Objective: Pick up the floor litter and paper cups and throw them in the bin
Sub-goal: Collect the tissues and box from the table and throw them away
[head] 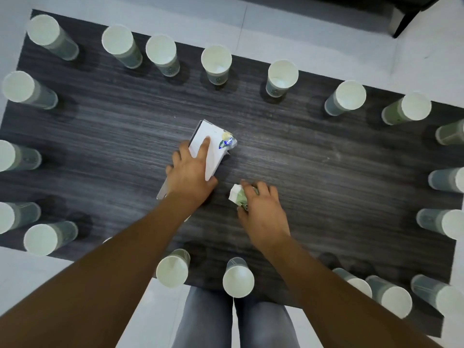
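My left hand (189, 172) grips a flattened white carton (212, 149) in the middle of the dark mat (113, 136), index finger laid along its top and thumb under its near edge. A small crumpled wrapper (227, 141) lies at the carton's far right corner. My right hand (262, 209) curls round a crushed white and green paper cup (238, 195) on the mat just right of the left hand. Several upright paper cups (216, 64) stand in a ring along the mat's edges. No bin is in view.
Light floor tiles (313, 28) surround the mat. A dark furniture leg (406, 18) stands at the top right. My legs in grey jeans (208, 320) are at the mat's near edge, between two cups (173, 270).
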`<state>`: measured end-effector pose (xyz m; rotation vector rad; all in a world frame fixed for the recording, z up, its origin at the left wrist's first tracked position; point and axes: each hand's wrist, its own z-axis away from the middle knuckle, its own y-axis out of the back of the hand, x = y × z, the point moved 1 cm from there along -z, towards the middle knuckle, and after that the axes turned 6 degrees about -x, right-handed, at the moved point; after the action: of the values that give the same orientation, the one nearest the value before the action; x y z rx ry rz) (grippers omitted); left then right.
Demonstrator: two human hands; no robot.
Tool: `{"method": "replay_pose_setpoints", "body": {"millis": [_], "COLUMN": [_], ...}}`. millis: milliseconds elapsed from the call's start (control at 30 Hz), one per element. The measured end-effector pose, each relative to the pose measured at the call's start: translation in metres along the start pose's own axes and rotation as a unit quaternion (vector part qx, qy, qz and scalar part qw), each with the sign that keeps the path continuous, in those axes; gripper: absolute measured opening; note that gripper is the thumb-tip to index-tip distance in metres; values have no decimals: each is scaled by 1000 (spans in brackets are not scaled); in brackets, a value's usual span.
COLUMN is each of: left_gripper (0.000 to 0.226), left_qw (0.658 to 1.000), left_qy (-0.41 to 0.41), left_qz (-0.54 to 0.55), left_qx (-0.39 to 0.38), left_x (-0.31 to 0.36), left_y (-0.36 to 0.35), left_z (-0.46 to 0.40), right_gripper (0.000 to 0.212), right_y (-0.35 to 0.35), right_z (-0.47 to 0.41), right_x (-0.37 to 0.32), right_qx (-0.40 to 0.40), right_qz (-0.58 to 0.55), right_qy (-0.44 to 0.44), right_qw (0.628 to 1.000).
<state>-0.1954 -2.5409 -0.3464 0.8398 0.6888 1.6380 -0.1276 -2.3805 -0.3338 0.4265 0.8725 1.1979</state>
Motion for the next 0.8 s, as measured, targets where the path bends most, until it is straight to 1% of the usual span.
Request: {"method": "replay_pose_setpoints", "body": {"millis": [233,400,533,667,800], "left_gripper": [92,91,87,85,83], "left_qw": [997,991,980,954,928], "left_qy": [-63,-106,-163,-244,-314], "left_qz": [-54,-75,-106,-168,-193], "left_qx": [-5,-21,-45,-53,-47], "left_x": [39,69,83,92,106], "left_y": [47,56,56,58,61], "left_z": [99,176,233,295,350], "right_gripper": [60,58,57,56,56], "right_y": [55,70,64,43,19], "right_z": [83,165,232,307,377], "right_x": [5,14,19,15,14], "right_qx": [38,66,83,117,161], "right_qz": [-4,-24,-36,-78,-121], "right_qy": [-17,-62,-127,-187,-240], "right_qw": [999,996,988,972,950]}}
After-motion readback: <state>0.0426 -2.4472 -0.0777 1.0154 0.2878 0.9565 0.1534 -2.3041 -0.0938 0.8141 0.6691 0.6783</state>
